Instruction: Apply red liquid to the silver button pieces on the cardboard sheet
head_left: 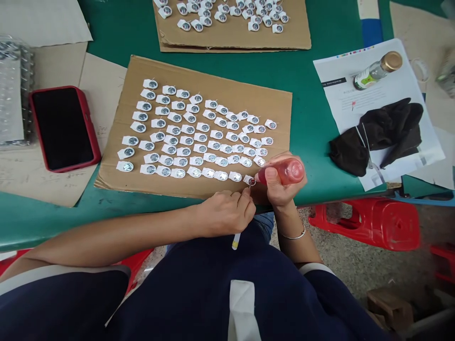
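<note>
My right hand (pixel 284 182) is wrapped round a red squeeze bottle (pixel 289 171), whose tip points left at a small tagged metal disc (pixel 250 180) at the cardboard's lower right. My left hand (pixel 227 212) pinches a thin stick-like tool (pixel 236 240); its yellow-and-white end sticks out below the fist and its fine point meets that same disc. Rows of similar discs on white tabs lie on the tilted brown cardboard sheet (pixel 213 85), above and to the left of both hands.
Another cardboard (pixel 231 41) with discs lies at the back. A red-cased phone (pixel 66 129) rests at left. On the right are printed paper (pixel 337 85), a glass bottle (pixel 378 71) and black cloth (pixel 384 128). A red stool (pixel 394 225) stands below the green table (pixel 316 177).
</note>
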Demonstrator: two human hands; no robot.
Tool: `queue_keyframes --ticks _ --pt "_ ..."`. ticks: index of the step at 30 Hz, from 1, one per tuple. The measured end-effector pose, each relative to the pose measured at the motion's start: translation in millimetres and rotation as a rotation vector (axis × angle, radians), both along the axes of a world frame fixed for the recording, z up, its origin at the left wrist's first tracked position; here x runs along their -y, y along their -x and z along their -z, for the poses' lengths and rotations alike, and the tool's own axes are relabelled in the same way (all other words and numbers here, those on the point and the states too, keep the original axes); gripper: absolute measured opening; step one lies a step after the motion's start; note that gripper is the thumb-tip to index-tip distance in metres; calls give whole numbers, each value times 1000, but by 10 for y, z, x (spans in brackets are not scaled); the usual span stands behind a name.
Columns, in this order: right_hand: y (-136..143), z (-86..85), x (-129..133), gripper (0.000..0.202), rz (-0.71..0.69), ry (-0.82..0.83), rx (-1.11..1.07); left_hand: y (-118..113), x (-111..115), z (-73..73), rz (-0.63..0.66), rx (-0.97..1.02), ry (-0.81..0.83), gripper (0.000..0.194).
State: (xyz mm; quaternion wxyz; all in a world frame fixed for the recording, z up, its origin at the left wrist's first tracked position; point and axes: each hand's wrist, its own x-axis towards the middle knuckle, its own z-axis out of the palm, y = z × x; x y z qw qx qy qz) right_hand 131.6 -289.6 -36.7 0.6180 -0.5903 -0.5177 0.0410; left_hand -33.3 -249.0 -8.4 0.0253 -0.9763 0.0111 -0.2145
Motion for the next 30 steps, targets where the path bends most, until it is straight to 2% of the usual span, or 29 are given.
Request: queue_keyframes --ticks 8,14,30 --pt "-22 44 12 17 14 17 -43 -3 -8 5 -2 45 7 12" --pt "-37 32 4 16 36 -30 -16 -3 -20 7 13 31 21 14" --pt "-57 35 39 17 88 -24 41 -4 -39 0 10 35 27 13"
